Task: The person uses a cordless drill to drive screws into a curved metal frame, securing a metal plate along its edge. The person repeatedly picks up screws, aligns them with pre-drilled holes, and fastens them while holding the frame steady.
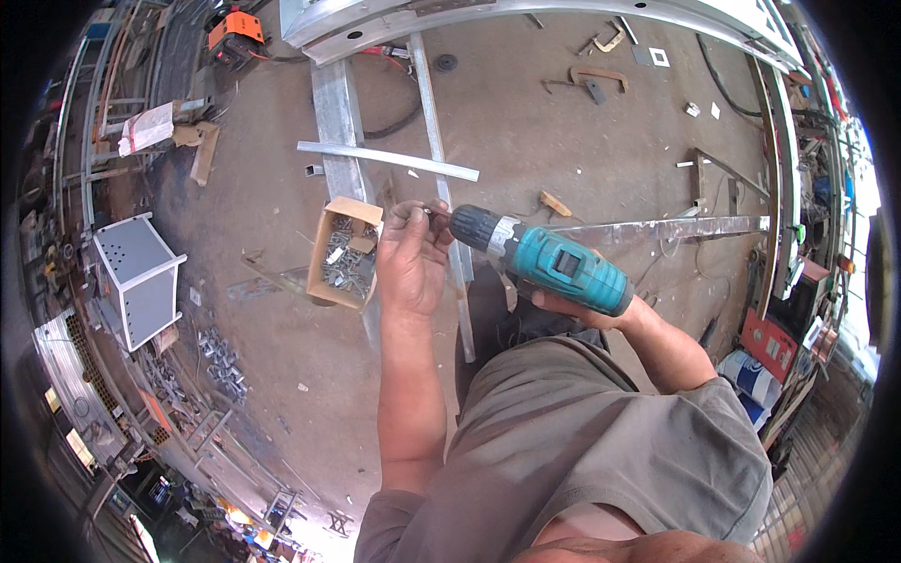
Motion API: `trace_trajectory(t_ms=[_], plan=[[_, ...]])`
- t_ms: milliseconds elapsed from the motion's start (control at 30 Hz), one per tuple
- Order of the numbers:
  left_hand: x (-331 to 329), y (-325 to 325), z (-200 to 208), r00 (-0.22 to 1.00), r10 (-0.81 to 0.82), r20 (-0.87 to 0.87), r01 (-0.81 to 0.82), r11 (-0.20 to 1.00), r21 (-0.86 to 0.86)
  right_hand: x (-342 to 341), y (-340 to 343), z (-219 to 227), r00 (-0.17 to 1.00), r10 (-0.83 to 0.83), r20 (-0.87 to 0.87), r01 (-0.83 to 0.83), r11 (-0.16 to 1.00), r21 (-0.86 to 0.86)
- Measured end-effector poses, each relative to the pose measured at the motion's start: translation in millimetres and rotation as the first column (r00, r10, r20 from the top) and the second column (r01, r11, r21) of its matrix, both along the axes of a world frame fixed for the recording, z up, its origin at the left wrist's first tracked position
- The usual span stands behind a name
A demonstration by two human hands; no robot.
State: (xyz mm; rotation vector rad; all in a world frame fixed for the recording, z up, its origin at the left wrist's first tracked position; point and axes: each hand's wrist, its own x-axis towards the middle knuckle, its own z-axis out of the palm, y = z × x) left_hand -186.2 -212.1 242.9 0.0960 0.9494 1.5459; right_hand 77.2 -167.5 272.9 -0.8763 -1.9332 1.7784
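A teal and black cordless drill (563, 269) lies across my front, its chuck pointing left. My right hand (574, 308) is wrapped around its handle, mostly hidden beneath the body. At the tip of the drill, my left hand (414, 258) is closed in a pinch, palm up, on a small shiny screw (429, 212). The fingers partly cover the screw and the bit end. Right beside the left hand stands an open cardboard box (316, 251) holding many small metal fasteners (345, 263).
Metal bars (389, 160) cross under and beyond the box. A large metal frame (526, 28) spans the far side. C-clamps (601, 75) lie on the floor to the far right. A grey perforated panel unit (139, 272) and an orange machine (235, 39) stand at left.
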Motion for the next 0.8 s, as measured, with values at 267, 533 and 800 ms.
trace_trajectory(t_ms=[267,533,800], plan=[[-6,10,0,1.0,-0.005,0.01,0.005,1.0,-0.029,5,9,8,0.997,0.0,0.078,0.017,0.977,-0.215],[-1,25,1,0.999,0.02,-0.045,-0.025,0.993,-0.115,11,19,2,0.999,0.006,0.035,0.0,0.989,-0.149],[-6,40,1,0.98,-0.126,-0.156,0.106,0.986,-0.13,26,35,-9,0.998,0.056,0.024,-0.052,0.988,-0.144]])
